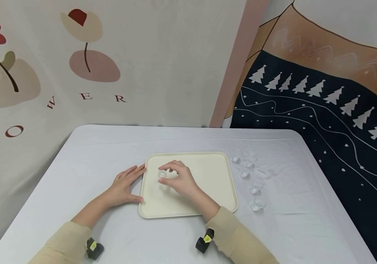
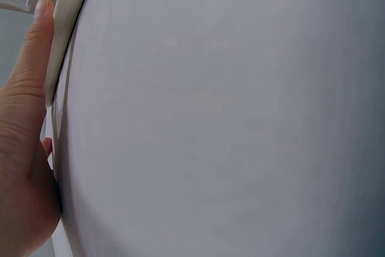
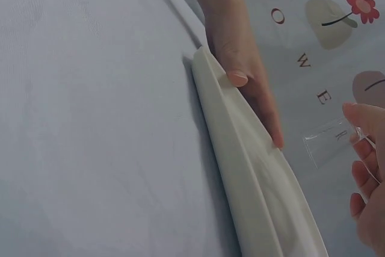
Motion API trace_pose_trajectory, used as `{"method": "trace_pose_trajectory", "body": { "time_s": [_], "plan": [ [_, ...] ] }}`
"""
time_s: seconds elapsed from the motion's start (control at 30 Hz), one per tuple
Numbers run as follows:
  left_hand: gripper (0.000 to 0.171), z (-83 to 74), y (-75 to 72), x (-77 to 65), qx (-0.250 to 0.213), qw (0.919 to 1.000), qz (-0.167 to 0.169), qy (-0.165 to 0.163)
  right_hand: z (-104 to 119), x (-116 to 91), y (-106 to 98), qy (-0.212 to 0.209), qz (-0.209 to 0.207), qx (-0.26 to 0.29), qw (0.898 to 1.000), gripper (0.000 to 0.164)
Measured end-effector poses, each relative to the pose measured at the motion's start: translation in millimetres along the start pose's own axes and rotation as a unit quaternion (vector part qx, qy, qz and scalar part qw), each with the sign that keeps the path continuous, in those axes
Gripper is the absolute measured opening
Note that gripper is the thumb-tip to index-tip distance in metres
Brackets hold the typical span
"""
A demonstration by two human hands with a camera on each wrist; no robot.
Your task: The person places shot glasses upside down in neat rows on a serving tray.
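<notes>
My right hand (image 1: 182, 179) pinches a small clear glass (image 1: 162, 173) between thumb and fingers, over the left half of a cream rectangular tray (image 1: 205, 172). The same glass (image 3: 325, 141) shows see-through in the right wrist view, its end held by the fingertips. My left hand (image 1: 122, 187) lies with straight, spread fingers along the tray's left edge, fingertips and thumb at the rim. In the left wrist view the left thumb (image 2: 30, 64) runs along the tray's side (image 2: 71, 10).
To the right of the tray, several small clear glasses (image 1: 257, 204) stand in a loose line on the white tablecloth (image 1: 294, 176). Behind the table hang a cloth with flower prints (image 1: 162, 66) and a dark cloth with white trees (image 1: 307, 110).
</notes>
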State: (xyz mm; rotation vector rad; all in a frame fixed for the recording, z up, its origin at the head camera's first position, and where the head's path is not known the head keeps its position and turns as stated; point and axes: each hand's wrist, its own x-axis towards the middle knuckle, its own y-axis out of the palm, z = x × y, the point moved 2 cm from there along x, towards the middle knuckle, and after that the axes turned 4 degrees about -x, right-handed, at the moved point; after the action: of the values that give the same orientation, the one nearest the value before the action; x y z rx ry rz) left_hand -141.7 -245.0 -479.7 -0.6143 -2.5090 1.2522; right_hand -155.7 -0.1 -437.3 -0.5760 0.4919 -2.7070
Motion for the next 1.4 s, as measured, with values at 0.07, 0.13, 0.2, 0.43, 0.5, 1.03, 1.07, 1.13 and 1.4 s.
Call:
{"method": "trace_pose_trajectory", "body": {
  "time_s": [0.07,0.13,0.2,0.43,0.5,1.03,1.07,1.13,1.4],
  "plan": [
    [0.109,0.1,-0.3,0.2,0.001,1.0,0.0,0.0,-2,3,5,0.001,0.005,-0.009,1.0,0.031],
    [0.109,0.1,-0.4,0.4,0.003,1.0,0.001,0.0,-4,5,10,0.001,0.01,-0.018,1.0,0.031],
    [0.109,0.0,-0.8,0.4,0.003,1.0,0.0,0.001,-6,7,15,0.002,0.015,-0.024,1.0,0.031],
    [0.109,-0.5,-1.3,-0.3,-0.003,1.0,0.002,-0.003,-12,13,27,0.02,0.027,-0.036,0.999,0.032],
    [0.109,-0.5,-1.5,-0.5,-0.004,1.0,0.001,-0.002,-13,15,30,0.02,0.026,-0.042,0.999,0.032],
    [0.108,0.2,-0.4,-0.6,0.002,1.0,-0.003,0.004,-18,18,40,0.013,0.02,-0.075,0.997,0.033],
    [0.108,0.0,-0.5,-0.6,0.002,1.0,-0.004,0.005,-18,18,40,0.013,0.02,-0.078,0.997,0.034],
    [0.108,-0.6,-0.7,-0.7,0.003,1.0,-0.005,0.007,-18,17,38,0.011,0.02,-0.086,0.996,0.037],
    [0.107,-2.6,-0.7,-0.2,-0.001,1.0,-0.006,0.007,-13,12,24,0.006,0.021,-0.092,0.996,0.043]
  ]
}}
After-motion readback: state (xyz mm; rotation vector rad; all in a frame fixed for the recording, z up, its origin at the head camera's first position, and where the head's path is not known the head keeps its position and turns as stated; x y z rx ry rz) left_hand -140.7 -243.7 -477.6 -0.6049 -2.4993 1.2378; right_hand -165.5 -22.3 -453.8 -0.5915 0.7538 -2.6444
